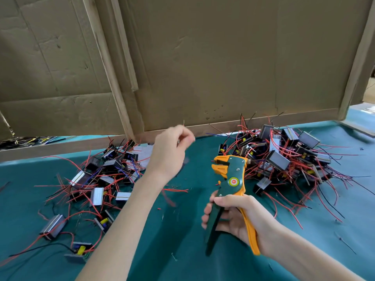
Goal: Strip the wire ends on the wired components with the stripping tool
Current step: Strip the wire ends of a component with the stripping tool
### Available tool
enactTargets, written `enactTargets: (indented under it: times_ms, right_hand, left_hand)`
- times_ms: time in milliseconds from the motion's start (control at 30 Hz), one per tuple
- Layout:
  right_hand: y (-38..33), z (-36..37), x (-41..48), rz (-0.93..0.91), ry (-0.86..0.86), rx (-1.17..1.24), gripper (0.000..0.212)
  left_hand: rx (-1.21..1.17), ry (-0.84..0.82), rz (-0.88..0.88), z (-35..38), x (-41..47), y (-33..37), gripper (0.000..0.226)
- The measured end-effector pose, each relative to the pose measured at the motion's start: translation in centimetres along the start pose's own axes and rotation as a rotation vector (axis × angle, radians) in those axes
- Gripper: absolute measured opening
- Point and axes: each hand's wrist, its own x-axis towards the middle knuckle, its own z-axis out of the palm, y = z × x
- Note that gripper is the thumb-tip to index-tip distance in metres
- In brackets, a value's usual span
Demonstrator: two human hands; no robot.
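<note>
My right hand grips the handles of the green and orange stripping tool, which stands upright over the middle of the table with its jaws pointing left. My left hand is raised above the table to the left of the tool, blurred, its fingers curled together. A thin strand sticks up from the fingertips. One pile of wired components, black blocks with red, black and blue leads, lies to the left. A larger pile lies to the right, just behind the tool.
A teal cloth covers the table. Cardboard panels with wooden strips stand along the far edge. Loose components and wire scraps lie near the front left and between my arms.
</note>
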Motion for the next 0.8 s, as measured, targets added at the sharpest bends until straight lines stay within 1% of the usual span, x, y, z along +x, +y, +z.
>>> enactTargets:
  times_ms: [67, 100, 167, 233, 333, 367, 467, 533, 567, 667, 700, 733, 800]
  right_hand:
    - [-0.2, -0.1, -0.1, 0.030, -0.004, 0.044, 0.007]
    - [-0.2, -0.2, -0.1, 0.037, 0.001, 0.056, 0.009]
    - [-0.3, -0.2, -0.1, 0.041, 0.014, 0.073, 0.010]
    - [-0.2, -0.2, -0.1, 0.049, 0.016, 0.086, 0.011]
    - [-0.2, -0.4, 0.0, 0.072, 0.008, 0.101, 0.020]
    - [-0.2, -0.5, 0.1, 0.078, 0.005, 0.108, 0.023]
    - [-0.4, -0.4, 0.1, 0.084, -0.006, 0.128, 0.020]
    - [-0.4, -0.4, 0.2, 0.089, 0.003, 0.139, 0.020]
    - [-0.4, -0.4, 0.2, 0.091, 0.006, 0.145, 0.019]
    - [-0.4, -0.3, 0.3, 0.087, 0.013, 0.150, 0.013]
    - [-0.4, -0.3, 0.3, 0.084, 0.016, 0.148, 0.013]
    - [-0.3, -0.3, 0.3, 0.082, 0.018, 0.148, 0.013]
    - [-0.3, -0.4, 0.3, 0.079, 0.019, 0.153, 0.014]
  left_hand:
    - [-0.066, 0.132, 0.058, 0.8, 1.7, 2.2, 0.010]
    - [-0.114, 0.172, 0.082, 1.5, 2.6, 3.4, 0.009]
    - [-0.216, 0.201, 0.136, 3.2, 4.2, 6.1, 0.007]
    - [-0.258, 0.133, 0.182, 5.1, 4.8, 8.5, 0.012]
    - [-0.270, -0.155, 0.179, 6.9, 3.9, 10.1, 0.029]
    - [-0.280, -0.215, 0.185, 7.0, 3.3, 10.0, 0.032]
    - [-0.260, -0.244, 0.195, 5.2, 1.5, 7.9, 0.034]
    - [-0.141, -0.269, 0.115, 2.9, 0.8, 4.9, 0.039]
    - [-0.036, -0.309, 0.051, 1.5, 0.5, 3.1, 0.043]
    - [0.375, -0.530, -0.163, -2.5, -0.6, -2.6, 0.046]
    - [0.485, -0.578, -0.232, -3.4, -0.9, -4.1, 0.045]
    - [0.556, -0.596, -0.284, -4.1, -1.2, -5.2, 0.043]
    - [0.620, -0.585, -0.331, -4.8, -1.5, -6.6, 0.035]
